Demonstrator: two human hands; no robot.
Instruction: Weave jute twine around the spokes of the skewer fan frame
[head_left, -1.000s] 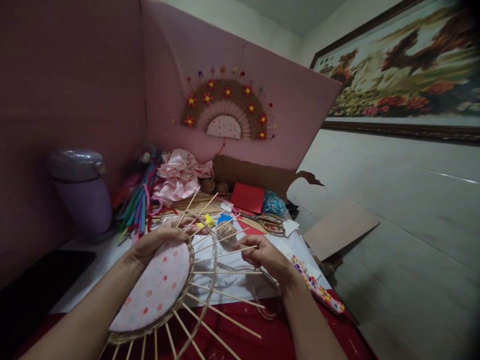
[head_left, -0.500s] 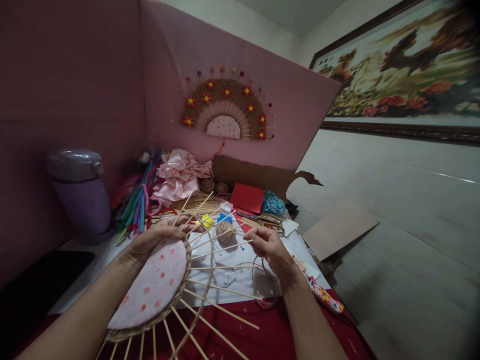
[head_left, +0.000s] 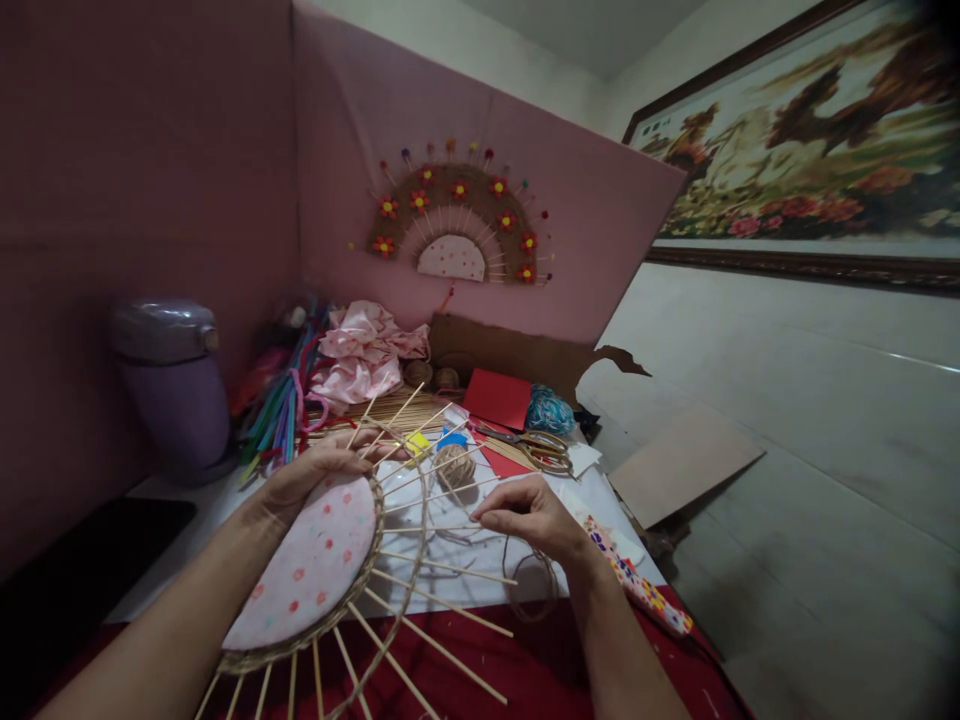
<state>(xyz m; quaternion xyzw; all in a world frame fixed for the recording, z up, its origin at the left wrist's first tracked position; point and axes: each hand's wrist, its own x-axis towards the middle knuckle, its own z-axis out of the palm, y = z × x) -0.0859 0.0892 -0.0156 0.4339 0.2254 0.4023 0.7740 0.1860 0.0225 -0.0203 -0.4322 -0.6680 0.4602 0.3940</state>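
Note:
My left hand [head_left: 319, 475] grips the upper end of a half-round fan frame, its thumb on the fabric and fingers behind. The frame has a white, red-dotted fabric centre [head_left: 307, 575], a twisted twine rim and thin wooden sticks [head_left: 457, 605] fanning outward. Partway along the sticks runs an arc of twine [head_left: 405, 600]. My right hand [head_left: 536, 515] is closed in a pinch on twine beside the sticks, right of the arc. Below that hand hangs a loose loop of twine [head_left: 553, 590]. Behind the sticks lies a ball of twine [head_left: 455, 466].
Scissors [head_left: 551, 455], a red card [head_left: 495, 398], blue yarn [head_left: 550, 410] and crumpled pink fabric [head_left: 360, 350] lie at the back. A flower-patterned glue gun [head_left: 652, 590] is at the right. A purple thermos [head_left: 176, 400] stands left; a finished fan [head_left: 457, 215] hangs on the pink board.
My right hand has moved down and slightly left, from an upper stick's tip to lower beside the sticks. My left hand keeps its hold; the view has shifted slightly.

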